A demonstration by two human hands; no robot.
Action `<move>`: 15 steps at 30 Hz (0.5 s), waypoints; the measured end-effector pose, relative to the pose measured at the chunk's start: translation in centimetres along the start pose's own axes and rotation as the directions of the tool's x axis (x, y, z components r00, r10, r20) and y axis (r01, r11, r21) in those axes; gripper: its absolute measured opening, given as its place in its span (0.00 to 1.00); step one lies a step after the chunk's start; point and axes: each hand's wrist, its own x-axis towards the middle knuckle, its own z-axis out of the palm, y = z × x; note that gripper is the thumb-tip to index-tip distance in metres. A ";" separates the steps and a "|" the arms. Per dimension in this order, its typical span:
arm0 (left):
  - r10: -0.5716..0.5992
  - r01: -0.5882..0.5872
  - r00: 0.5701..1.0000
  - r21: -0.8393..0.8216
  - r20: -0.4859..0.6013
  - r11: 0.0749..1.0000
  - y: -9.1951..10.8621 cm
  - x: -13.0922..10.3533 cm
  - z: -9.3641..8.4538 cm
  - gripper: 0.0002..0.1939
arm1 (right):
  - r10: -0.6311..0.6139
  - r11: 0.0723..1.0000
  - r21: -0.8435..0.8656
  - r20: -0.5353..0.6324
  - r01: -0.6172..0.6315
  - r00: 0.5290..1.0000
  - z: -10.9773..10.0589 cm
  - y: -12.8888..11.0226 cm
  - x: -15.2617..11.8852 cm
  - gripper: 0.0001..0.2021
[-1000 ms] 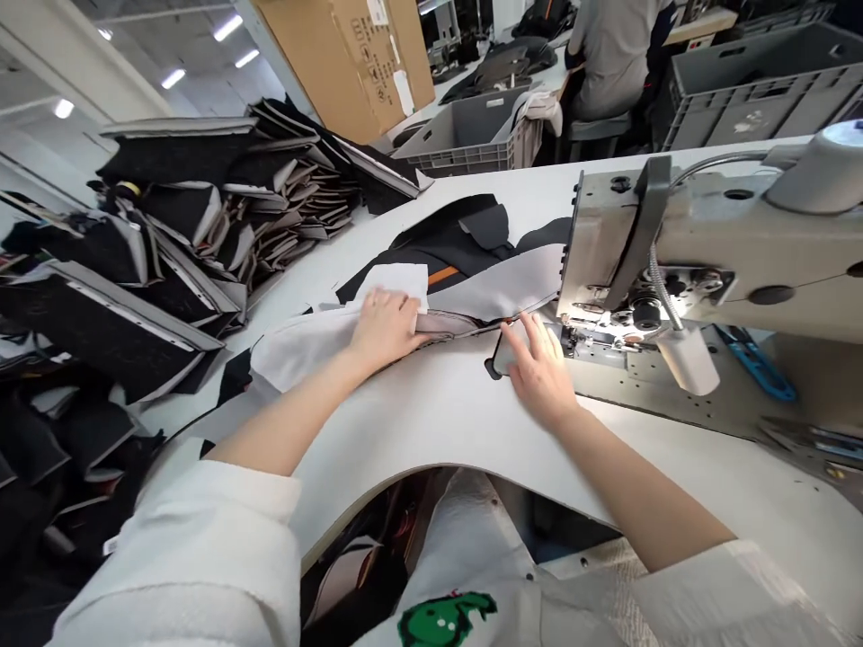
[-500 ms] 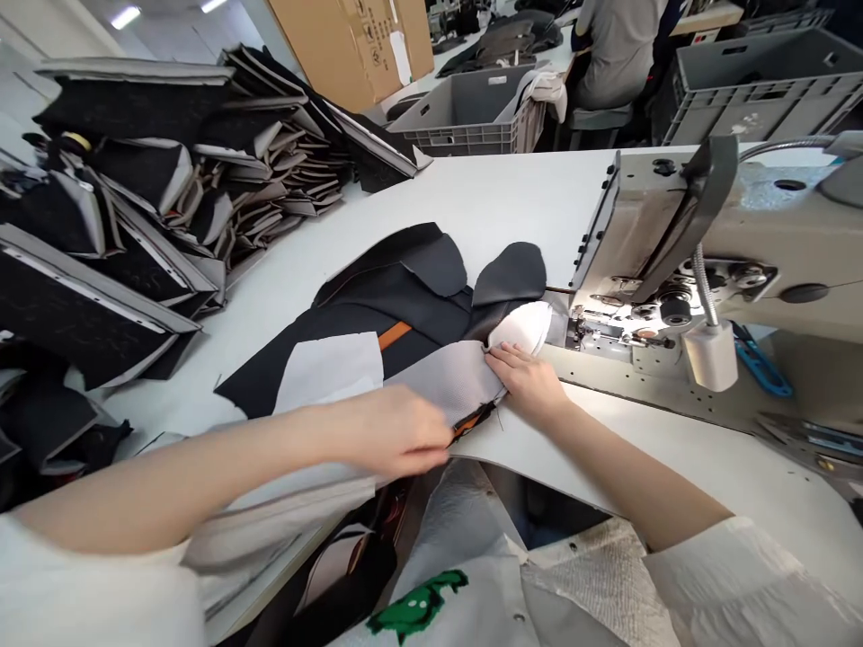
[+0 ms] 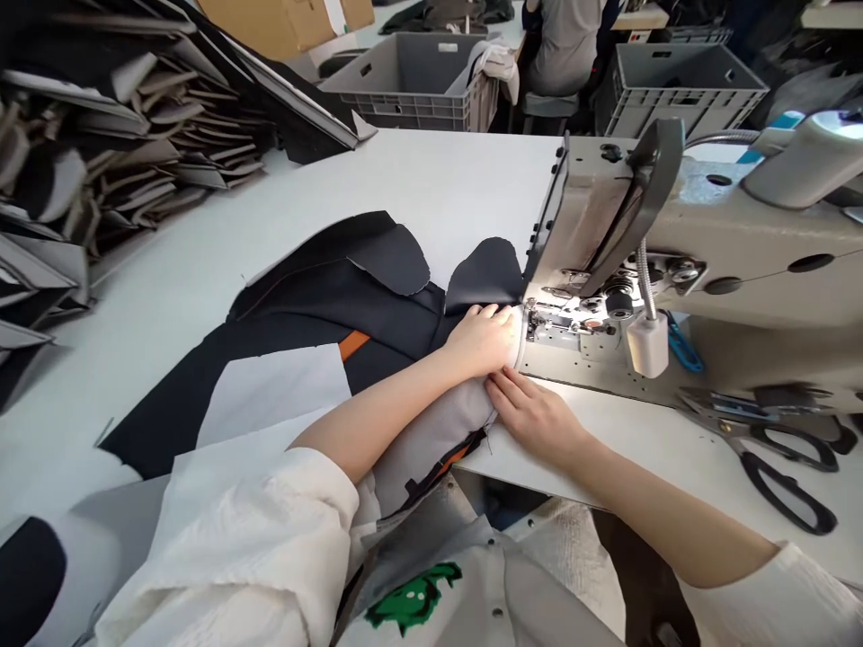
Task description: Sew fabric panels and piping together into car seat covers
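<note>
Fabric panels [image 3: 316, 332], black and grey with a short orange strip, lie spread over the white sewing table [image 3: 431, 180] at your 11 o'clock, their near edge spilling off the table towards your lap. Your left hand [image 3: 480, 340] rests on top of the layered cloth, fingers curled and close together, pressing the edge down right at the needle area of the sewing machine [image 3: 674, 261]. Your right hand [image 3: 536, 415] lies just below it, at about 1 o'clock from your body, palm down with fingers nearly straight and close together, their tips touching the grey fabric edge beside your left hand; whether they pinch the cloth cannot be told. The machine stands at your 2 o'clock, its small lamp [image 3: 648, 346] hanging just right of the needle. Large black-handled scissors [image 3: 775, 454] lie on the table at your 3 o'clock, well apart from both hands. A tall heap of stacked black and grey cut pieces [image 3: 101, 135] sits at your 10 o'clock. Beyond the table, at 12 o'clock, stand grey plastic crates [image 3: 418, 85], and another person [image 3: 563, 40] sits with their back to you.
</note>
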 end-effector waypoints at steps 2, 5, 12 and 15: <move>-0.027 0.027 1.000 -0.028 0.005 0.999 0.2 0.6 -0.1 0.19 | 0.009 1.000 0.023 0.002 -0.009 1.000 -0.1 0.8 -0.5 0.17; -0.090 0.091 0.996 -0.075 0.022 0.993 0.3 1.7 -0.1 0.21 | 0.048 0.995 0.088 -0.016 -0.046 0.999 0.1 1.7 -0.9 0.17; -0.104 0.105 0.994 -0.080 0.013 0.991 0.3 2.2 0.3 0.18 | 0.079 0.987 0.140 -0.018 -0.076 0.997 0.5 1.7 -1.2 0.18; -0.117 0.116 0.993 -0.081 -0.001 0.990 0.5 2.4 0.3 0.17 | 0.098 0.983 0.159 -0.006 -0.096 0.995 0.8 2.0 -1.2 0.18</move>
